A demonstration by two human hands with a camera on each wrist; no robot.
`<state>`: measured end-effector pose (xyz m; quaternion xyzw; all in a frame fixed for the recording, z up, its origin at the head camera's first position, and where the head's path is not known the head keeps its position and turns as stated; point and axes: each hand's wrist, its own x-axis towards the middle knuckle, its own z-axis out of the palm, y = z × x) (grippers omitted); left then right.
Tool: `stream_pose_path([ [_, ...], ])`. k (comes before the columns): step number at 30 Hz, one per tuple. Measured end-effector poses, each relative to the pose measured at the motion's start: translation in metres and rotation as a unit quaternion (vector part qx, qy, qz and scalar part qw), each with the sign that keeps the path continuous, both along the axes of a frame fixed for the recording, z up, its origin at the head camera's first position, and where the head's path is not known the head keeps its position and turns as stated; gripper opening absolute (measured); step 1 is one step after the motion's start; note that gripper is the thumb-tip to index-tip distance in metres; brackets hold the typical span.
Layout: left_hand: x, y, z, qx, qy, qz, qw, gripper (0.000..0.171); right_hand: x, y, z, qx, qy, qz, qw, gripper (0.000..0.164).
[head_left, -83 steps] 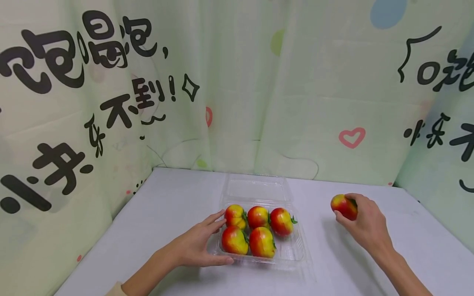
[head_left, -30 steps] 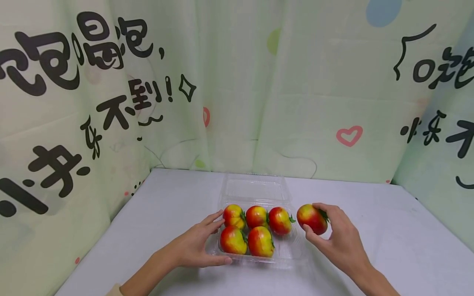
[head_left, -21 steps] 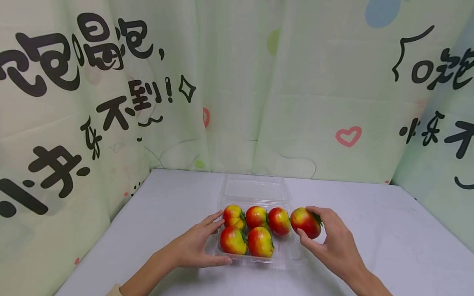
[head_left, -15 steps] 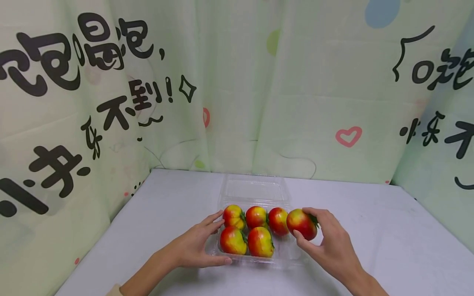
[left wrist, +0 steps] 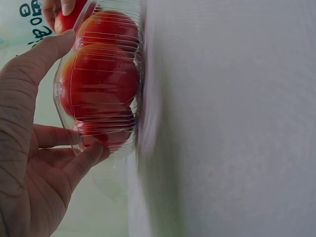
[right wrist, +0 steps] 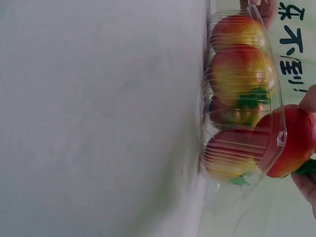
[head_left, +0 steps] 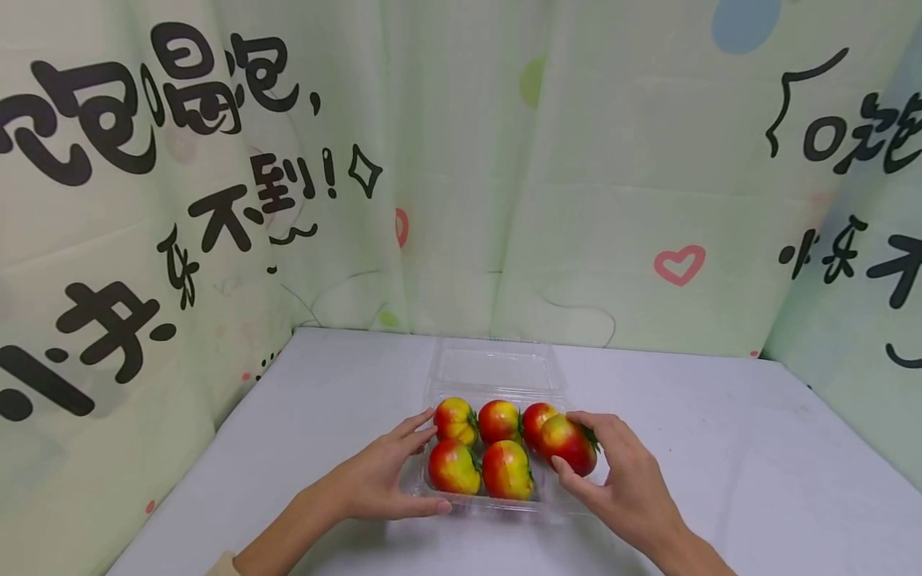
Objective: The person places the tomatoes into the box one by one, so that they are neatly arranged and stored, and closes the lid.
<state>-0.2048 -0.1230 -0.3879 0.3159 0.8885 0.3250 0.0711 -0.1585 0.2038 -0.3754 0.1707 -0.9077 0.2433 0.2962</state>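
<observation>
In the head view my right hand (head_left: 623, 488) pinches a red-and-yellow fruit (head_left: 567, 444) with a green leafy top. It is over the right part of a clear plastic box (head_left: 497, 506), partly covering another fruit (head_left: 536, 424) behind it. In the right wrist view the held fruit (right wrist: 291, 140) overlaps the box's rim. My left hand (head_left: 392, 476) holds the box at its near left corner, thumb along the front and fingers at the left side. Through the wall in the left wrist view, several fruits (left wrist: 101, 79) show inside.
The box's clear lid (head_left: 497, 368) lies folded back behind it on the white tabletop (head_left: 346, 376). A pale green printed curtain (head_left: 461, 176) with black lettering and a pink heart (head_left: 679, 266) surrounds the table at the back and sides.
My right hand has carried the fruit leftward from the right of the table to over the right part of the box. My left hand has stayed at the box.
</observation>
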Motion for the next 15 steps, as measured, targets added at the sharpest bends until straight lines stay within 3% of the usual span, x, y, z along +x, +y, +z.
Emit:
stream_pose_path([
  [10,-0.0001,0.0006,0.0002,-0.002,0.009,-0.003,0.9999,0.095,0.0022,-0.0086,-0.0021,-0.009,-0.059,-0.004,0.998,0.055],
  [15,0.0001,0.0009,0.0005,-0.001,0.004,-0.002,1.0,0.094,0.0024,-0.0094,-0.0022,-0.007,-0.112,-0.003,0.994,0.051],
])
